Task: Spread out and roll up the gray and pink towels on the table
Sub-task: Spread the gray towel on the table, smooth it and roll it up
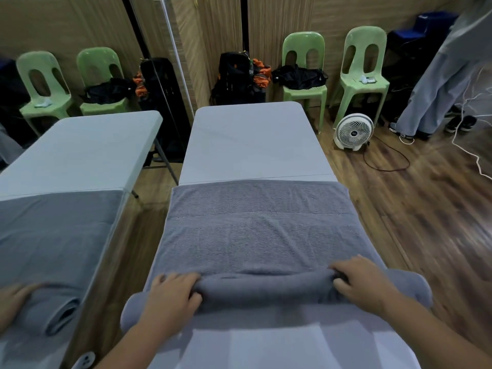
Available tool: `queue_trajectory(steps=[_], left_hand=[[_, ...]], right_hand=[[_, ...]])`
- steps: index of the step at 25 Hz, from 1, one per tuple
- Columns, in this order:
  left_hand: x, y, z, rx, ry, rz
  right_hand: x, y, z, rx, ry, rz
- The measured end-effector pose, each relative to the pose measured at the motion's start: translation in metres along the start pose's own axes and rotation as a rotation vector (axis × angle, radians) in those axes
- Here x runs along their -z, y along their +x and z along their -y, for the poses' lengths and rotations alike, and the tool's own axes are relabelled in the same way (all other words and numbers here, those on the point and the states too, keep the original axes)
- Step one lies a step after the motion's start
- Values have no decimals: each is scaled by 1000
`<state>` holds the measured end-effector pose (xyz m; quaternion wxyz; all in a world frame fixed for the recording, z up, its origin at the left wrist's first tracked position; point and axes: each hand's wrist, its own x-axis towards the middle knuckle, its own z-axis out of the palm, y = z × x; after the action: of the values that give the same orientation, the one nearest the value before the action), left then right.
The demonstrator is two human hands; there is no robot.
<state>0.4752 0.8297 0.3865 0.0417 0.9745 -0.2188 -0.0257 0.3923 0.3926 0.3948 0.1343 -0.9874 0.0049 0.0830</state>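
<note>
A gray towel [258, 225] lies spread across the near half of the white table [253, 139], its sides hanging over both long edges. Its near end is wound into a thick roll [266, 290] that runs across the table. My left hand [173, 294] presses on the left part of the roll with fingers curled over it. My right hand [362, 282] grips the right part the same way. No pink towel is in view.
A mirror [66, 182] on the left repeats the table, towel and a hand. Green plastic chairs [304, 75] and black bags [239, 78] line the far wall. A white floor fan [352, 131] with cables and a standing person's legs [431, 102] are at right.
</note>
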Motion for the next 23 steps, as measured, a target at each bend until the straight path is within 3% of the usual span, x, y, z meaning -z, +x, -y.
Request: queue_trajectory(steps=[3, 5, 8, 12, 15, 17, 19, 21, 23], left_hand=[[0, 8, -5, 32, 28, -64], [-10, 3, -10, -22, 78, -14], [-18, 8, -13, 33, 88, 85], [-9, 9, -12, 10, 27, 16], [-5, 1, -10, -52, 15, -39], [0, 12, -7, -6, 6, -36], [6, 24, -9, 58, -12, -39], [1, 25, -14, 20, 3, -56], [-8, 21, -16, -58, 49, 1]], right_hand=[[-6, 2, 1, 64, -63, -262], [-15, -4, 0, 130, -162, -202], [-30, 0, -5, 91, -244, -77], [-23, 4, -1, 38, -164, -78], [-5, 3, -2, 26, -75, 58], [4, 15, -2, 4, -33, 36], [6, 24, -1, -3, -61, -91], [1, 18, 0, 60, -90, -227], [-6, 7, 2, 115, -166, -183]])
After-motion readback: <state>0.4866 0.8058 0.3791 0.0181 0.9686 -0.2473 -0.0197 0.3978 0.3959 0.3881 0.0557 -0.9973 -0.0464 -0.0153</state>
